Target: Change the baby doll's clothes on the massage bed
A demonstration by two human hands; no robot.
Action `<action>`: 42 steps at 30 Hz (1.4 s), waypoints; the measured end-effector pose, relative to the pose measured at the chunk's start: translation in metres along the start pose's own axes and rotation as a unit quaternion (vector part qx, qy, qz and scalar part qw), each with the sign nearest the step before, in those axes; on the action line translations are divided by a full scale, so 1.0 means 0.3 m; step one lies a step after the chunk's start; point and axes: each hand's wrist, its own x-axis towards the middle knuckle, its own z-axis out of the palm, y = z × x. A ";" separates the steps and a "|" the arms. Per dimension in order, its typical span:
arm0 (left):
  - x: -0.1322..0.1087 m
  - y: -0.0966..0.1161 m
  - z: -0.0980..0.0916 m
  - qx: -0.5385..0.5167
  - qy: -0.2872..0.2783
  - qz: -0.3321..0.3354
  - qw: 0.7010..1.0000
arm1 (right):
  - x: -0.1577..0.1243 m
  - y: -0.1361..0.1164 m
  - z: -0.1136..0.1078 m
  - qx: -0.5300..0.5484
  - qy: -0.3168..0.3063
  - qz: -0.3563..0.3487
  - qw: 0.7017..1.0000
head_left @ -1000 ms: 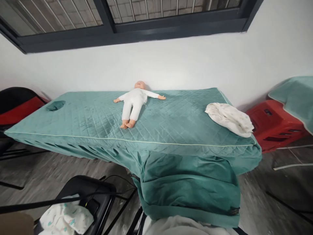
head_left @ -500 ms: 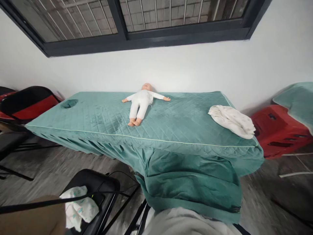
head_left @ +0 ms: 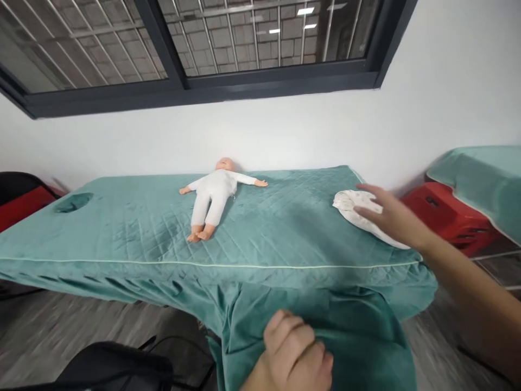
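The right hand [head_left: 391,218] reaches with fingers spread over the white cloth [head_left: 345,203] at the right end of the bed [head_left: 122,233]. The left hand [head_left: 297,355], fingers curled together, rests on the hanging teal cover [head_left: 358,336].

"What's carrying everything over there?"

"A long bed [head_left: 122,239] pushed against the white wall, wrapped in a teal quilted cover [head_left: 309,320] with pale piping along the near edge. The cover hangs down the front in loose folds."

"And on top of it?"

"A baby doll [head_left: 211,193] in a white suit, flat on its back on the wall side, arms spread, bare feet pointing our way. Well apart from it, at the right end, lies a crumpled white cloth [head_left: 348,206]."

"And the left end?"

"A round hollow [head_left: 73,202] sunk into the cover."
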 end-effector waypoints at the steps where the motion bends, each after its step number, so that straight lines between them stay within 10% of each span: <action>1: 0.007 -0.055 0.057 -0.003 0.007 0.004 1.000 | 0.015 0.082 0.036 -0.042 -0.016 -0.002 0.999; 6: -0.011 -0.268 0.248 -0.023 -0.056 -0.071 0.996 | 0.017 0.450 0.184 -0.247 -0.049 0.095 0.963; 10: 0.044 -0.426 0.292 -0.030 -0.123 -0.166 0.978 | 0.055 0.521 0.229 -0.276 -0.076 0.180 0.941; 15: 0.230 -0.645 0.378 -0.142 -0.131 -0.322 0.927 | 0.180 0.406 0.253 -0.166 -0.114 0.182 0.962; 20: 0.342 -0.814 0.448 -0.376 0.056 -0.446 0.810 | 0.244 0.154 0.326 0.154 -0.181 0.121 0.964; 27: 0.329 -0.831 0.441 -0.538 0.184 -0.460 0.682 | 0.365 -0.044 0.536 0.205 -0.165 0.128 0.956; 31: 0.330 -0.828 0.450 -0.532 0.244 -0.492 0.644 | 0.378 -0.102 0.628 0.131 -0.041 -0.030 0.990; 35: 0.337 -0.832 0.442 -0.559 0.238 -0.490 0.625 | 0.321 -0.164 0.673 0.129 -0.127 -0.161 0.970; 42: 0.355 -0.844 0.435 -0.608 0.250 -0.504 0.559 | 0.279 -0.102 0.731 0.196 -0.137 0.116 0.964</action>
